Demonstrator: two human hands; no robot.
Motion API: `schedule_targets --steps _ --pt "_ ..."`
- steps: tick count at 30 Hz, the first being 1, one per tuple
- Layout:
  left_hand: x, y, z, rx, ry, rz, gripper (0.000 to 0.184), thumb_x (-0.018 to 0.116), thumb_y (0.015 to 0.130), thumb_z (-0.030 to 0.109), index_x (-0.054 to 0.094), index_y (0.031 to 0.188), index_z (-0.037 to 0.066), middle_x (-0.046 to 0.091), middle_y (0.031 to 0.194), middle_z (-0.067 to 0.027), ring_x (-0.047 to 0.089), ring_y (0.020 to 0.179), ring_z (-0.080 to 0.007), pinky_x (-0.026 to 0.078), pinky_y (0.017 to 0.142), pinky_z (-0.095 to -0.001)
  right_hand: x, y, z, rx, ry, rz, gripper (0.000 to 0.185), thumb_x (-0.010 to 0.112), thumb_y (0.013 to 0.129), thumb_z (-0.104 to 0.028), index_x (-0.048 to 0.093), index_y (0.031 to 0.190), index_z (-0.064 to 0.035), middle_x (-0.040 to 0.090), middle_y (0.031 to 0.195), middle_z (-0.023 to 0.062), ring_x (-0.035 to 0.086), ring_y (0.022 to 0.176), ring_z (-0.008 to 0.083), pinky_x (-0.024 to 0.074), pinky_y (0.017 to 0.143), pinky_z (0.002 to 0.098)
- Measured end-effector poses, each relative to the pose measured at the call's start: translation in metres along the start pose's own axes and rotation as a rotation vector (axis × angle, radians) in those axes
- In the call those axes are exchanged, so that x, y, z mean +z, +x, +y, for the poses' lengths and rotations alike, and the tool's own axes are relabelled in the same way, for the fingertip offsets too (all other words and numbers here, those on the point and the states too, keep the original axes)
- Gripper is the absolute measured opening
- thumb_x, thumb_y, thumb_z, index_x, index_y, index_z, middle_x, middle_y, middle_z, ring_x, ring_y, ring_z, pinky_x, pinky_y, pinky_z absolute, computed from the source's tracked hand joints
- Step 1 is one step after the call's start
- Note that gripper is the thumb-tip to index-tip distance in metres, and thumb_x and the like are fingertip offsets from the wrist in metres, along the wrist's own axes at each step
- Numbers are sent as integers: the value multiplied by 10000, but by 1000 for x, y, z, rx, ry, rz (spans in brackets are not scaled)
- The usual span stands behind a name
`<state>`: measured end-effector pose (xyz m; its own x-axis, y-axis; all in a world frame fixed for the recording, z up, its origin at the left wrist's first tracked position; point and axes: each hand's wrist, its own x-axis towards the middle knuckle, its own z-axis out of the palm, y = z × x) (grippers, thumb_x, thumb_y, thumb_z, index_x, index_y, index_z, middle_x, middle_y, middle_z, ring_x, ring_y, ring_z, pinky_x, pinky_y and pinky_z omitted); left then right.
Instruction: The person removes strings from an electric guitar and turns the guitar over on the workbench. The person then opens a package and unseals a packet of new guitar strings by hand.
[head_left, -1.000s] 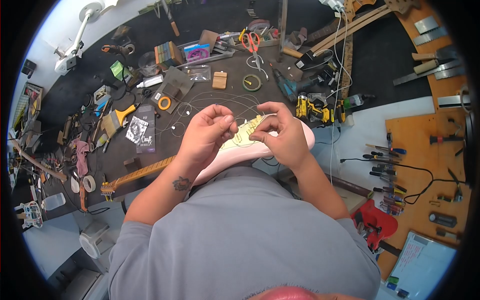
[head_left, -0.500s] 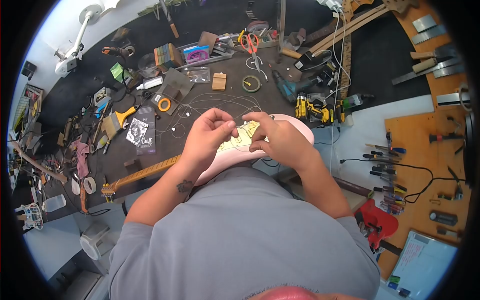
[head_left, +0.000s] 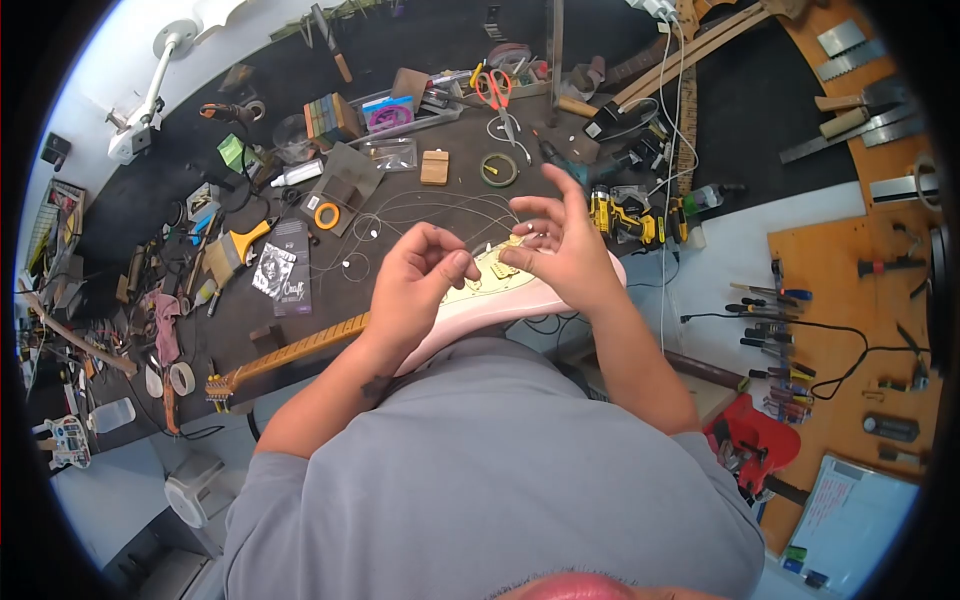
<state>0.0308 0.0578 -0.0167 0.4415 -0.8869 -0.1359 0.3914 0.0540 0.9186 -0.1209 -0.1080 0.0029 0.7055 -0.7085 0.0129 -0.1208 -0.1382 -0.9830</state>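
Observation:
A pink electric guitar lies at the bench's front edge, its cream pickguard showing under my hands and its maple neck pointing left. Above the body, my left hand is closed, thumb and fingertips pinching what looks like a thin guitar string. My right hand is held over the body's right end with its index finger raised and fingers apart; nothing shows clearly in it. Thin loose strings loop across the bench behind both hands, carrying small white tags.
Behind the hands are scissors, a tape roll, a wooden block and a yellow drill. To the left are a brush and a dark packet. Screwdrivers hang at right.
My right hand has opened, its index finger lifting up and away from the left hand. My left hand keeps its pinch and has moved slightly.

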Motion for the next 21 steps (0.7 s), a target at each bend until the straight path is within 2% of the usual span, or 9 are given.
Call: schedule_targets --steps 1,4,5,8,12,13,17,21 --pt "-4 1 -2 12 -57 10 103 682 1056 76 601 1107 40 726 943 -65 674 892 -116 527 801 -259 1 -4 -3 111 148 16 789 830 931 -69 374 1572 -7 734 1203 177 731 1023 248 604 924 369" --pt "-7 6 -11 26 -220 37 113 671 1065 84 607 1147 42 729 947 -86 661 857 -122 519 780 -261 -4 -8 12 408 398 -180 630 791 979 -91 458 1503 14 744 1192 174 738 1022 222 609 926 351" --pt "-7 7 -11 11 -243 35 120 667 1070 98 610 1159 41 729 947 -89 658 844 -123 519 775 -265 -1 -8 17 439 483 -216 439 776 1003 -127 578 1366 22 770 1130 149 739 998 190 610 901 332" --pt "-10 10 -8 -133 -425 -9 174 666 1081 161 629 1199 38 728 927 -85 649 798 -124 519 763 -284 8 -15 27 239 573 -104 268 740 1020 -83 659 1257 11 779 1051 128 744 933 170 621 848 316" --pt "-21 14 -13 -400 -582 -211 252 667 1086 239 673 1233 34 731 882 -69 633 738 -127 518 756 -303 11 -16 22 168 541 -101 189 726 1018 -44 693 1196 11 770 982 100 732 887 152 607 826 298" --pt "-21 14 -15 -463 -565 -232 262 721 1050 246 731 1188 23 756 883 -76 641 714 -125 517 733 -298 10 -16 22 158 509 -122 186 729 1014 -40 699 1190 12 765 973 97 727 879 153 599 822 299" --pt "-24 13 -21 -425 -489 -356 293 816 963 268 799 1082 1 797 917 -132 667 692 -135 522 686 -300 13 -17 11 171 425 -141 171 738 999 -21 718 1165 14 751 952 75 701 854 136 578 804 289" --pt "-32 19 -26 -406 -410 -524 344 819 958 254 791 1157 -26 802 973 -180 677 718 -147 539 700 -312 15 -18 16 174 380 -177 193 761 992 -56 724 1167 16 762 990 68 720 895 123 597 813 281"
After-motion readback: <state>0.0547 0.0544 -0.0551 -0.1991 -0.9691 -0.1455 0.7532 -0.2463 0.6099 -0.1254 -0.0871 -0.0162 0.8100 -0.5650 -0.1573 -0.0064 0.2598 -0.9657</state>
